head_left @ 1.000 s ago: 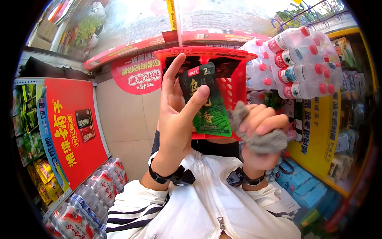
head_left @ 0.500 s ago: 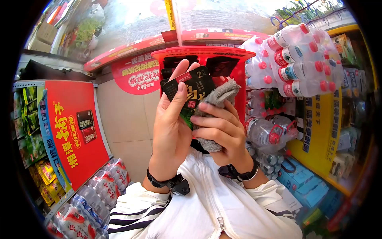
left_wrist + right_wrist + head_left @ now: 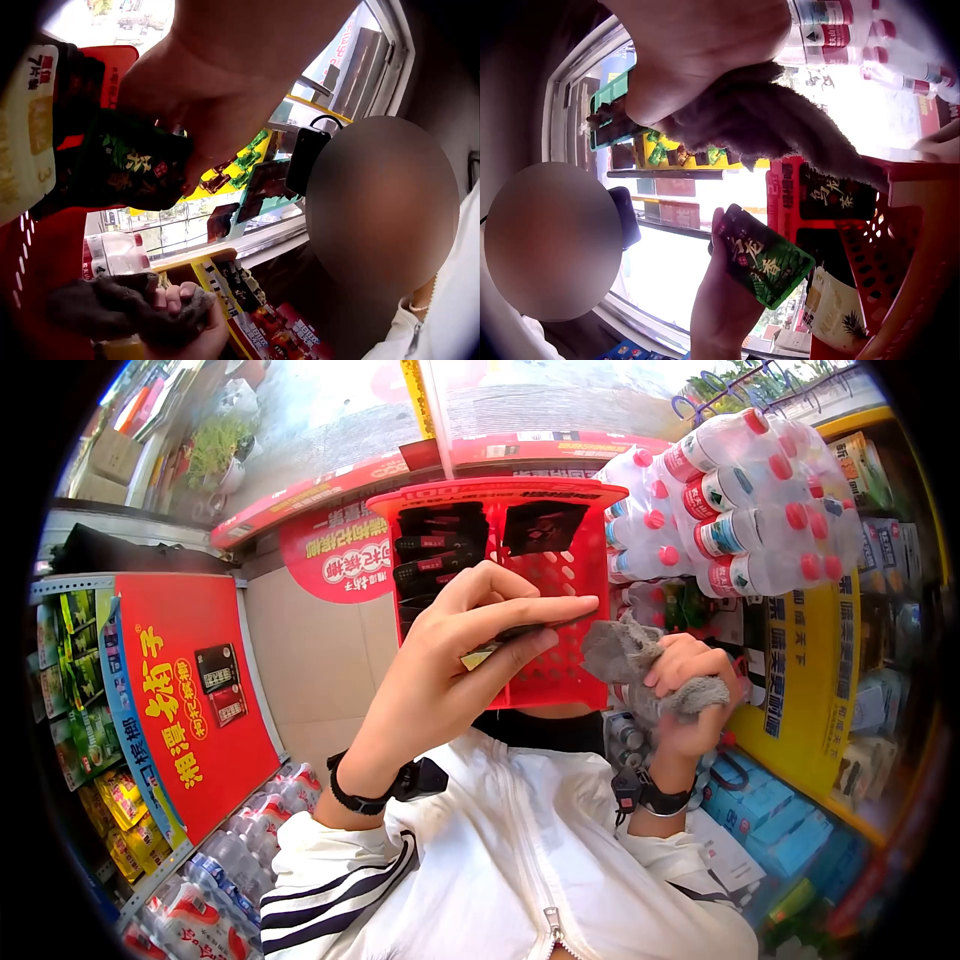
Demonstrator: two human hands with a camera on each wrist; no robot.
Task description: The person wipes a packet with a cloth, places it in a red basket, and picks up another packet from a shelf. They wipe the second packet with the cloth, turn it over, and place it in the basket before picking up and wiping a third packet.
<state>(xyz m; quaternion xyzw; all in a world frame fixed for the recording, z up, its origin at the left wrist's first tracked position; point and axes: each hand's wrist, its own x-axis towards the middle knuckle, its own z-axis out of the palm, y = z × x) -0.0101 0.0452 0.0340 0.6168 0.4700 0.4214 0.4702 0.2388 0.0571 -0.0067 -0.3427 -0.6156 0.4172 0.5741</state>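
I am raising both hands in front of the red basket (image 3: 560,670), which is sitting beside stacked water bottles (image 3: 750,530). My right hand (image 3: 690,695) is clutching a grey cloth (image 3: 620,650), fingers (image 3: 675,670) curling tight around it. My left hand (image 3: 450,670), just beside it, is pinching a dark green packet (image 3: 769,259) between thumb and fingers, holding it flat, close before the basket's front.
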